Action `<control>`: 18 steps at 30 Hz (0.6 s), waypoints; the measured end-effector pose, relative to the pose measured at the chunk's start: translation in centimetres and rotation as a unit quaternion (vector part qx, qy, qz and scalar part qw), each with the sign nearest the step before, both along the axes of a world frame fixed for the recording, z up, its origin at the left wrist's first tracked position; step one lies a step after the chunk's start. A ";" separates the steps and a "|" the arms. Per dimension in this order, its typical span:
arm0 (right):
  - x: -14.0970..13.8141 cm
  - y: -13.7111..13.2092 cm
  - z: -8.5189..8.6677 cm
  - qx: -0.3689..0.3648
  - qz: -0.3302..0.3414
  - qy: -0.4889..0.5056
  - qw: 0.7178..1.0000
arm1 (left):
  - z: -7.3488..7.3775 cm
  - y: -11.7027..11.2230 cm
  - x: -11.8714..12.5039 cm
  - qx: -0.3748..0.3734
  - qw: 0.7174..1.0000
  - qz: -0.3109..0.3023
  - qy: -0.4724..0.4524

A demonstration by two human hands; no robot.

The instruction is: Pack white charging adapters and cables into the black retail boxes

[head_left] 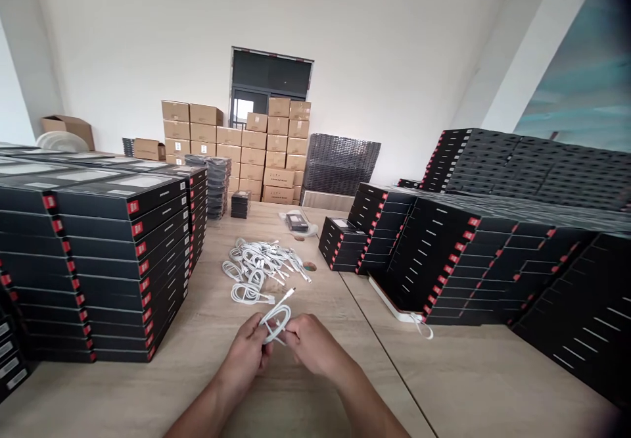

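A white charging cable (282,320), wound into a loop, is between my two hands above the table. My left hand (250,342) grips the loop's left side. The fingers of my right hand (308,339) are closed on the cable at the right side. One plug end (290,294) sticks up and to the right from the loop. Just beyond my hands lies a loose pile of coiled white cables (263,259). One separate coiled cable (246,292) sits at the pile's near edge.
Tall stacks of black boxes (108,260) with red tabs stand on the left. More black box stacks (444,254) line the right side. A small black box (296,221) rests on clear plastic farther back. Brown cartons (254,155) are piled by the wall. A seam crosses the wooden table (325,398).
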State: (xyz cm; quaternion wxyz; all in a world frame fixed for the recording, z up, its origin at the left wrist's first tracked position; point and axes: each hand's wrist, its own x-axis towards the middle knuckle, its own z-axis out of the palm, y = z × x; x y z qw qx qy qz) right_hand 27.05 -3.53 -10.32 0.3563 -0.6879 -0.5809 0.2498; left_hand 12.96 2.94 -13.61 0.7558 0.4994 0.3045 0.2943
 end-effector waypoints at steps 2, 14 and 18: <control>-0.4 0.1 0.1 0.021 0.007 -0.013 1.000 | 0.0 0.3 -0.2 -0.012 1.000 -0.016 0.009; -2.0 1.1 0.7 0.239 -0.117 -0.022 0.964 | -0.1 0.2 -0.2 -0.008 0.999 -0.045 -0.007; -0.9 1.4 0.8 0.275 -0.139 0.291 0.906 | 0.5 0.0 -0.2 -0.023 0.997 -0.059 -0.044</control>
